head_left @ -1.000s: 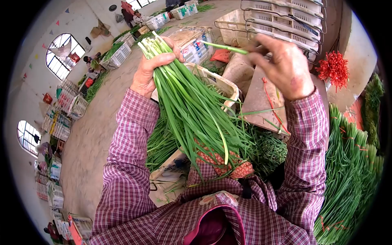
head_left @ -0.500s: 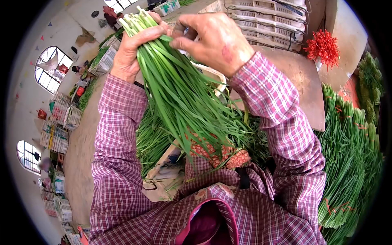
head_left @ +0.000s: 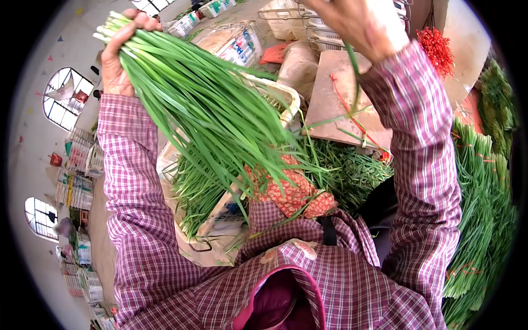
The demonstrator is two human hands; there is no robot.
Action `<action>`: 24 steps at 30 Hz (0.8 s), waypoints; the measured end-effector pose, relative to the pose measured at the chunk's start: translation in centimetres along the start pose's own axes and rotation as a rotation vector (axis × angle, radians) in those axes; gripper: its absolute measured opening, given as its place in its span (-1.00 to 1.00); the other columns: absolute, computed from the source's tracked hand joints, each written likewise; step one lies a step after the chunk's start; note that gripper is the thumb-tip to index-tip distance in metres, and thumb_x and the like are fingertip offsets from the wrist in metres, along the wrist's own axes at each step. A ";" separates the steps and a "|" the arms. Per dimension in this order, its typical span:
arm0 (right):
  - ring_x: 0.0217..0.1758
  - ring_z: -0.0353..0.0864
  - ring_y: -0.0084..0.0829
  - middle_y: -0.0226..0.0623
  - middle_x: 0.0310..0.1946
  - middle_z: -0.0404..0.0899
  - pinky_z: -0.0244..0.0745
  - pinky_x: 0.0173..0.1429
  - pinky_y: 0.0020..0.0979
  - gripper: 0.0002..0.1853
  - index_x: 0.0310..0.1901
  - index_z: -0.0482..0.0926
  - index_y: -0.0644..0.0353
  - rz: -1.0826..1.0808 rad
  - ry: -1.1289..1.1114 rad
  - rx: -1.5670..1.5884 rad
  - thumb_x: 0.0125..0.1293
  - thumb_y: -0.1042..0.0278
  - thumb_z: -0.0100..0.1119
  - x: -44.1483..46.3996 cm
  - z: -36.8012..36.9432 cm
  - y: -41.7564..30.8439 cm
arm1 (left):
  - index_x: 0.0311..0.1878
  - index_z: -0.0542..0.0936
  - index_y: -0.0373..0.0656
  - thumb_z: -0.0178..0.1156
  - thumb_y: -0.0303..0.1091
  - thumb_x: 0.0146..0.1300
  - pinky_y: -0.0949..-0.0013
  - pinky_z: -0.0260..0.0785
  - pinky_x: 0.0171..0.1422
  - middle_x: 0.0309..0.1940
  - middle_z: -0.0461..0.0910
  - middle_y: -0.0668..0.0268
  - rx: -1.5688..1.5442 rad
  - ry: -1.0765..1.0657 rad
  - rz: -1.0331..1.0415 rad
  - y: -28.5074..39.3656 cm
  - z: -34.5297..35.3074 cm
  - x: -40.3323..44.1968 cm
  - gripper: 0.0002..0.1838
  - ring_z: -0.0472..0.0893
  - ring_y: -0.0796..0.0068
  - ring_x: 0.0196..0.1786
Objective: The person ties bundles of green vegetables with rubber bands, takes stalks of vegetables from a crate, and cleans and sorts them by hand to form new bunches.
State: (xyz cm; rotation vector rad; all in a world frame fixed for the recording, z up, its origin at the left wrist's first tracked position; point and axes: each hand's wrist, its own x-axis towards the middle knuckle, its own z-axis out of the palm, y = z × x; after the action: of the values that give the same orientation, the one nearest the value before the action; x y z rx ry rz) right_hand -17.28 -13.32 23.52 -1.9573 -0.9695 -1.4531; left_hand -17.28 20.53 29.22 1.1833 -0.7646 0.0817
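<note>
My left hand (head_left: 120, 58) is wrapped round the pale root ends of a bunch of long green stalks (head_left: 192, 93), held at the upper left with the leaves fanning down to the right. My right hand (head_left: 357, 25) is raised at the top edge, partly cut off by the frame. A green leaf (head_left: 353, 77) hangs down below it; its upper end is hidden, and so are my right fingertips. Beneath the bunch, a white basket (head_left: 170, 159) holds more loose greens (head_left: 201, 190).
A board (head_left: 330, 99) with a red tie (head_left: 344, 99) on it lies right of centre. Tied green bundles (head_left: 478, 220) line the right side. Red ties (head_left: 435, 52) hang at the upper right. A wrapped crate (head_left: 236, 44) and stacked baskets (head_left: 324, 33) stand beyond.
My left hand has moved left with the bunch, which now slants more sideways. My right hand has drawn away from the bunch, up and to the right.
</note>
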 end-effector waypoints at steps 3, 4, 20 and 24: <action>-0.35 0.64 -0.13 -0.17 -0.34 0.62 0.55 -0.25 -0.21 -0.76 -0.22 0.60 0.21 0.130 -0.238 0.221 0.28 0.19 0.19 -2.8 1.1 -0.4 | -0.07 0.46 -0.17 0.19 -0.56 0.16 0.16 0.39 0.30 -0.28 0.53 0.28 -0.083 -0.006 0.034 2.1 -1.1 0.0 -0.74 0.56 0.32 -0.09; 0.06 0.58 -0.09 -0.02 0.04 0.53 0.53 0.08 -0.20 -0.50 0.11 0.49 0.25 0.130 -0.325 0.201 0.22 0.14 0.29 -2.8 2.1 -1.0 | -0.06 0.45 -0.16 0.18 -0.57 0.17 0.16 0.39 0.30 -0.26 0.53 0.28 -0.112 -0.019 0.042 3.1 -1.3 0.2 -0.74 0.55 0.32 -0.08; -0.15 0.66 -0.19 -0.20 -0.13 0.59 0.64 -0.07 -0.22 -0.66 -0.04 0.61 0.04 0.332 -0.769 0.326 0.09 0.33 0.28 -22.3 14.5 -8.2 | -0.22 0.52 -0.15 0.37 -0.53 -0.03 0.41 0.57 -0.27 -0.41 0.57 0.34 0.913 0.332 0.414 2.7 5.4 0.2 -0.71 0.61 0.51 -0.39; -0.12 0.63 -0.09 -0.20 -0.11 0.55 0.58 -0.07 -0.14 -0.64 0.00 0.56 -0.02 0.502 -0.786 0.176 0.11 0.30 0.31 -21.1 10.3 -4.8 | -0.18 0.56 -0.15 0.24 -0.63 0.03 0.25 0.53 0.09 -0.22 0.63 0.29 1.503 -0.307 0.276 -1.9 4.8 -2.3 -0.74 0.63 0.39 -0.14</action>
State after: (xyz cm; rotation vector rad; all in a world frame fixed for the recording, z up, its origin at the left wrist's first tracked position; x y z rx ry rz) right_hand -18.60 -7.71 0.24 -2.4331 -0.7646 -0.2972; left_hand -20.60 16.41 27.15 2.5254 -1.1615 0.8308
